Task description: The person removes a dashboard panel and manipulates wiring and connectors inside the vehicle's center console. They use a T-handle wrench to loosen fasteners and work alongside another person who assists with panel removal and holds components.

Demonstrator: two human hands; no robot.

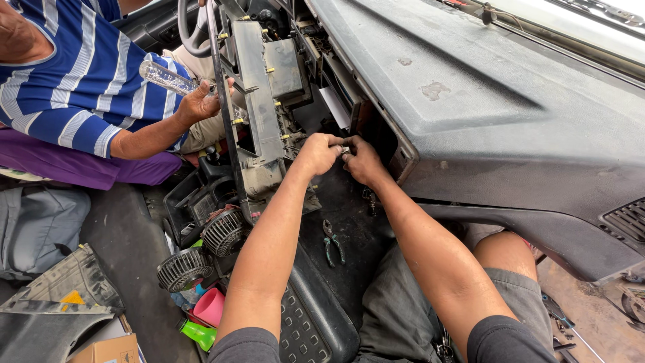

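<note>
Just above the middle of the frame, I had a small metallic part pinched between my two hands; it was too small and too covered by my fingers for me to tell its shape or which way its long axis ran. My left hand was curled nearly shut with its fingertips on that part, and my right hand was closed against it from the other side, the two hands touching, right at the dark opening under the grey dashboard that filled the upper right. Just left of my hands a pulled-out grey plastic dash panel stood nearly upright, running from the top of the frame down toward the centre. Below my hands a pair of pliers with green-blue grips lay on the dark floor, handles pointing toward the bottom of the frame. Further left sat two round black vented fan housings. At the lower left a pink cup lay on its side with its mouth turned away, so I could not see anything in it, and just beside it lay a green bottle, also on its side. In the bottom left corner was the corner of a brown cardboard box, and above it a yellow triangular label on a dark trim piece. In the upper left another person in a blue and white striped shirt held a clear-handled tool in one hand.
</note>
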